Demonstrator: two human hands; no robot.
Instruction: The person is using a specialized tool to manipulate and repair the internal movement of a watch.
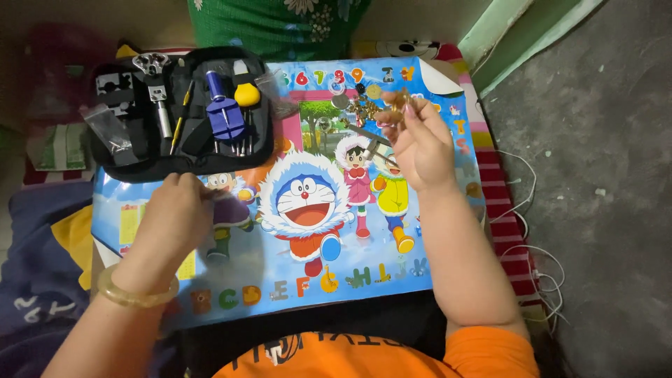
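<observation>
My right hand (420, 143) is raised over the far right of a colourful cartoon mat (301, 231), pinching a small gold-coloured metal piece (399, 100) at its fingertips. Several small metal parts (353, 98) lie on the mat just left of those fingers. My left hand (175, 217), with a pale bangle (133, 294) on the wrist, rests fingers curled on the mat's left side, right below an open black tool case (182, 112); whether it holds anything is hidden. The case holds a blue tool (222, 112), a yellow-bulbed tool (246, 92) and a metal wrench-like tool (157, 91).
The mat lies on a low surface over a striped cloth (504, 210). White cables (539, 266) trail on the grey concrete floor (602, 175) at right. A green patterned cushion (280, 24) sits beyond the mat. Dark blue fabric (42, 266) lies at left.
</observation>
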